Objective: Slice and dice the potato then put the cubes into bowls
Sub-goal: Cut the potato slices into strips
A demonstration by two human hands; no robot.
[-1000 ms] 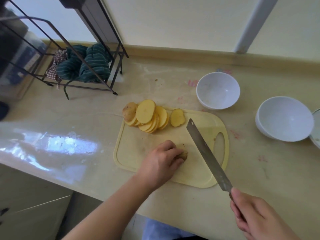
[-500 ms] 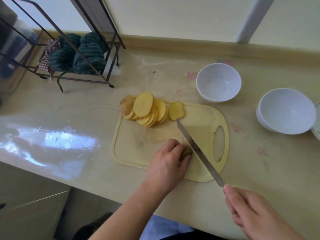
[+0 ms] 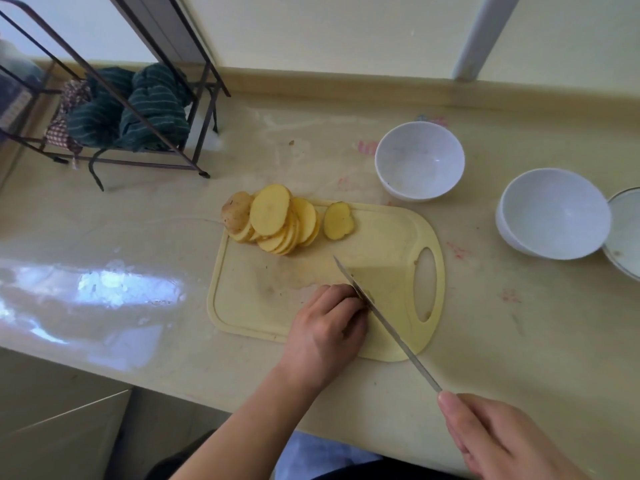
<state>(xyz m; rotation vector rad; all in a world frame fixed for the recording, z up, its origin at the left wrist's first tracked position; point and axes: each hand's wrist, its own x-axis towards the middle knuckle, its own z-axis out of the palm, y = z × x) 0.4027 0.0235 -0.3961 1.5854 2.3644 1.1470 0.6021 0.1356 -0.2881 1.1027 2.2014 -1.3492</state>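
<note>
potato slices (image 3: pixel 277 220) lie fanned in an overlapping pile at the upper left corner of the cutting board (image 3: pixel 388 237), with one separate slice (image 3: pixel 338 221) lying flat just to the right of the pile. the last bit of potato sits near the lower middle of the board, almost wholly hidden under the left hand (image 3: pixel 327 327), so its shape cannot be told. the left hand's fingers are curled down and pressed together over that piece, knuckles toward the blade. the knife (image 3: pixel 384 323) runs diagonally from the centre of the frame toward the lower right, its blade right against the left hand's fingers with the tip over the middle of the board. the right hand (image 3: pixel 498 441), at the lower right of the frame, has its fingers wrapped round the knife's handle, which is hidden inside the grip. the pale yellow board lies on the beige table (image 3: pixel 138 237), handle slot to the right. two white bowls stand to the right of the board: a nearer bowl (image 3: pixel 419 161) just past its upper right corner and a farther bowl (image 3: pixel 554 213) toward the right edge, touching a third dish (image 3: pixel 625 233) cut off by the frame. a wire rack (image 3: pixel 114 109) holding dark green striped cloth (image 3: pixel 152 109) stands at the upper left.
</note>
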